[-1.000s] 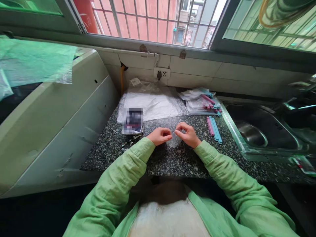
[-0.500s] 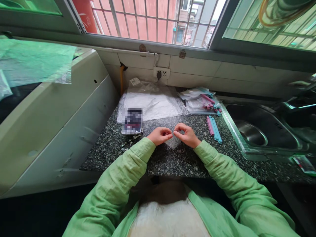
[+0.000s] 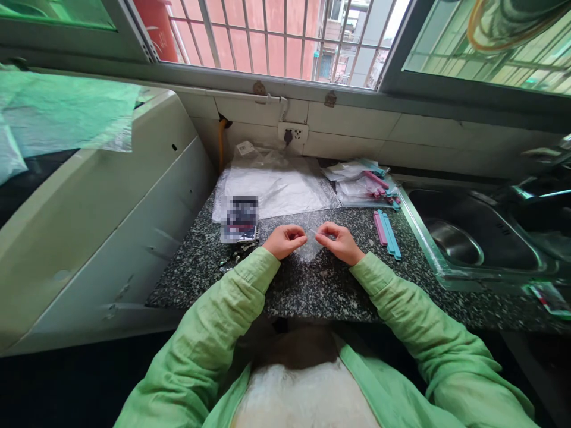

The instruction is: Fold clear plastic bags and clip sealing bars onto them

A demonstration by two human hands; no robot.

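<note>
Between my hands hangs a small clear plastic bag (image 3: 309, 249), hard to see against the speckled counter. My left hand (image 3: 284, 241) pinches its left side, with thumb and forefinger pressed together. On the other side, my right hand (image 3: 339, 242) has its fingertips closed on the upper right edge. To the right of my right hand lie pink and blue bag sealing clips (image 3: 388, 235), side by side. A dark, pixelated flat item (image 3: 241, 220) rests left of my left hand, with small shiny bits (image 3: 234, 257) near it.
Large clear plastic sheets or bags (image 3: 285, 190) cover the back of the granite counter (image 3: 321, 291). Behind the clips is a pile of clear bags with pink and blue clips (image 3: 372, 185). A steel sink (image 3: 435, 270) is on the right; a pale appliance (image 3: 147, 208) slants along the left.
My hands have moved slightly apart, widening the gap between the fingertips. The clear bag now shows between them. The view has shifted very little.
</note>
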